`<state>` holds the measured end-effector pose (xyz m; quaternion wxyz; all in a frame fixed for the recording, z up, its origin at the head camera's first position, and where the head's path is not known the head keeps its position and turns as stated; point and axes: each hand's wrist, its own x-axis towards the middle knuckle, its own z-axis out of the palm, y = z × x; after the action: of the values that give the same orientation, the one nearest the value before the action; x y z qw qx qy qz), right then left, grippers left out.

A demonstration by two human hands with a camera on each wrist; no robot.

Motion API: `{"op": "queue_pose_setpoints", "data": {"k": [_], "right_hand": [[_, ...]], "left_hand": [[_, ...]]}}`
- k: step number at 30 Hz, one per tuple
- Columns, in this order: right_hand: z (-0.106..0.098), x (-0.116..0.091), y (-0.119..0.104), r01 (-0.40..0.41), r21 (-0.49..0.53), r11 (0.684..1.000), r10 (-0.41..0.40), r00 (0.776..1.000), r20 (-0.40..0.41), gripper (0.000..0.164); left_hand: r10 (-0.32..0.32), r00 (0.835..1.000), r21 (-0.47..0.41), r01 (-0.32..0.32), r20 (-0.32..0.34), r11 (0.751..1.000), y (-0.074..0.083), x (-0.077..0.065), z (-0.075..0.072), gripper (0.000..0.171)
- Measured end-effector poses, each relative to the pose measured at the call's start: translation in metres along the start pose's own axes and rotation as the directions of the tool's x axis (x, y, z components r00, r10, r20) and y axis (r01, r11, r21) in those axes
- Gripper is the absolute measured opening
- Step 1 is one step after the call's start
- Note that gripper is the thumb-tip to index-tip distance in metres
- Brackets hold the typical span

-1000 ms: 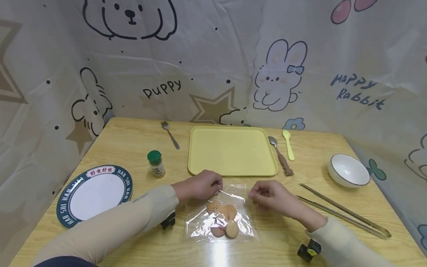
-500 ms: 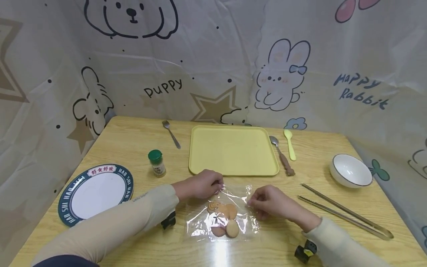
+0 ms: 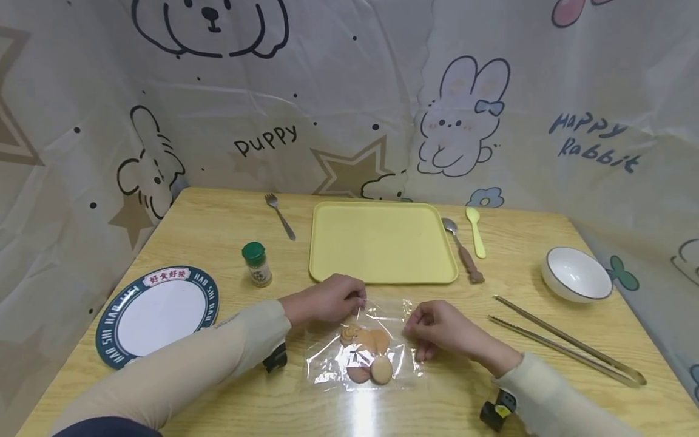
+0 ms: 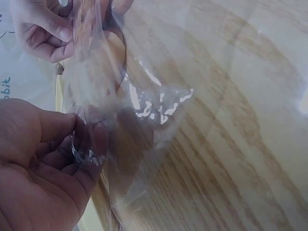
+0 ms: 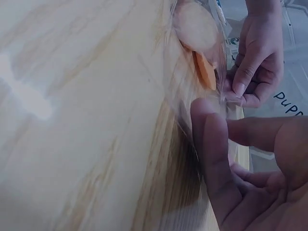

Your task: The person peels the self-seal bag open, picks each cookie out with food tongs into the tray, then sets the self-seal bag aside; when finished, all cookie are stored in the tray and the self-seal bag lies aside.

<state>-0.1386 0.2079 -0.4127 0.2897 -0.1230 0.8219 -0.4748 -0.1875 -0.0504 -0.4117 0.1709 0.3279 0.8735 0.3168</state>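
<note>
A clear plastic bag (image 3: 327, 370) lies on the table, shiny with glare. Inside it are several flat round pieces that look like biscuits, some orange (image 3: 379, 341) and one pale tan (image 3: 381, 369). My left hand (image 3: 333, 297) pinches the bag's upper left corner between thumb and fingers; the left wrist view shows the crinkled film in those fingers (image 4: 84, 168). At the bag's right edge, my right hand (image 3: 439, 328) pinches the film with thumb and forefinger. In the right wrist view the bag's edge runs right up to my right fingers (image 5: 216, 144).
Behind the bag lies a yellow tray (image 3: 382, 243), with a fork (image 3: 281, 217), a brown-handled spoon (image 3: 464, 252) and a yellow spoon (image 3: 476, 233) around it. A green-capped shaker (image 3: 256, 264) and plate (image 3: 164, 315) stand left; metal tongs (image 3: 568, 340) and white bowl (image 3: 577, 276) right.
My right hand has moved slightly left and down, from just beside the bag to pinching its right edge. The left hand keeps its grip on the corner.
</note>
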Motion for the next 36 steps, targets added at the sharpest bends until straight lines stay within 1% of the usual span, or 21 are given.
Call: {"op": "queue_pose_setpoints", "data": {"k": [2, 4, 9, 13, 17, 18, 20, 21, 24, 28, 29, 30, 32, 33, 36], "right_hand": [[0.0, 0.001, 0.001, 0.001, 0.006, 1.0, -0.001, 1.0, -0.013, 0.022], [0.0, 0.002, 0.001, 0.001, 0.017, 1.0, 0.0, 1.0, -0.009, 0.023], [0.002, 0.003, 0.0, 0.008, 0.048, 0.999, -0.01, 0.999, 0.048, 0.022], [0.003, 0.004, -0.001, 0.017, 0.051, 0.999, -0.021, 0.997, 0.071, 0.022], [0.001, 0.004, -0.001, 0.027, 0.05, 0.998, -0.031, 0.996, 0.078, 0.022], [0.0, 0.003, -0.001, 0.034, 0.052, 0.998, -0.038, 0.996, 0.082, 0.022], [-0.002, 0.003, 0.0, 0.041, 0.064, 0.997, -0.046, 0.995, 0.089, 0.024], [-0.002, 0.003, 0.0, 0.047, 0.071, 0.996, -0.054, 0.994, 0.092, 0.025], [-0.005, 0.002, 0.001, 0.054, 0.106, 0.993, -0.065, 0.993, 0.103, 0.029], [-0.007, 0.0, 0.0, 0.053, 0.145, 0.988, -0.069, 0.992, 0.106, 0.032], [-0.008, 0.0, -0.001, 0.054, 0.154, 0.987, -0.071, 0.992, 0.107, 0.032], [-0.008, 0.0, -0.001, 0.054, 0.161, 0.985, -0.072, 0.992, 0.107, 0.032], [-0.008, -0.001, -0.001, 0.057, 0.174, 0.983, -0.077, 0.991, 0.11, 0.033], [-0.008, -0.001, -0.001, 0.058, 0.177, 0.983, -0.079, 0.991, 0.111, 0.033], [-0.008, 0.0, -0.001, 0.067, 0.18, 0.981, -0.087, 0.99, 0.11, 0.034]], "left_hand": [[0.009, 1.0, -0.014, -0.009, -0.004, 1.0, -0.001, 0.0, 0.0, 0.014], [0.017, 1.0, -0.023, -0.017, -0.005, 1.0, -0.001, 0.0, -0.001, 0.014], [0.018, 1.0, -0.036, -0.018, 0.001, 0.999, -0.002, 0.0, -0.001, 0.015], [0.019, 1.0, -0.024, -0.019, -0.006, 1.0, -0.002, 0.0, 0.0, 0.015], [0.025, 0.999, 0.037, -0.023, -0.037, 0.999, 0.0, -0.003, 0.0, 0.013], [0.02, 0.999, 0.068, -0.017, -0.043, 0.998, 0.001, -0.004, 0.0, 0.012], [0.033, 0.997, 0.146, -0.023, -0.064, 0.989, 0.005, -0.008, -0.001, 0.012], [0.045, 0.996, 0.191, -0.03, -0.074, 0.981, 0.007, -0.01, -0.001, 0.013], [0.069, 0.995, 0.289, -0.045, -0.075, 0.956, 0.015, -0.018, -0.001, 0.021], [0.136, 0.991, 0.394, -0.116, -0.021, 0.912, 0.021, -0.027, 0.003, 0.029], [0.154, 0.988, 0.424, -0.137, -0.008, 0.896, 0.022, -0.029, 0.004, 0.031], [0.176, 0.984, 0.459, -0.158, 0.005, 0.874, 0.023, -0.031, 0.006, 0.033], [0.204, 0.979, 0.514, -0.183, 0.017, 0.838, 0.024, -0.035, 0.008, 0.037], [0.219, 0.976, 0.54, -0.192, 0.014, 0.819, 0.024, -0.037, 0.008, 0.038], [0.255, 0.967, 0.595, -0.209, 0.007, 0.776, 0.023, -0.042, 0.008, 0.039]]}}
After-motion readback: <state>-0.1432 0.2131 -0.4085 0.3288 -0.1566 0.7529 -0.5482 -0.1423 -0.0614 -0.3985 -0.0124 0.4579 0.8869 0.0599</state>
